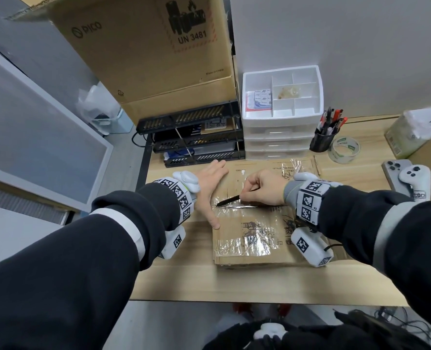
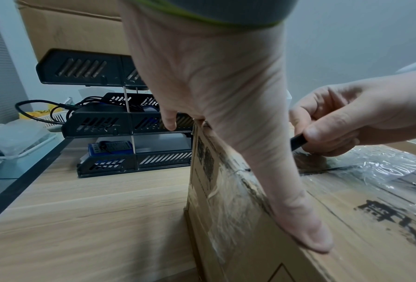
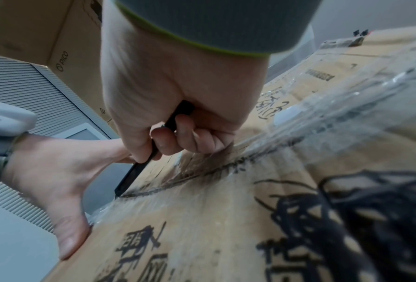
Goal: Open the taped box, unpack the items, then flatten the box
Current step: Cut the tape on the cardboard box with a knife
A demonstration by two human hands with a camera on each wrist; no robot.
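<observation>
Left hand [image 1: 210, 188] lies flat on the taped box [image 1: 257, 238]; right hand [image 1: 264, 189] grips a black blade [image 1: 228, 200].

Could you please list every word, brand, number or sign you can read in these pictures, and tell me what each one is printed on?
"PICO": side of the big cardboard carton behind the desk.
"UN 3481": under the battery-and-flame sign on that carton.
"Made in China": the carton's lower right.
Black Chinese characters on the taped box: too smeared and covered by tape to read.
Print on the tape roll, the eraser packs in the white drawer unit: too small.
</observation>
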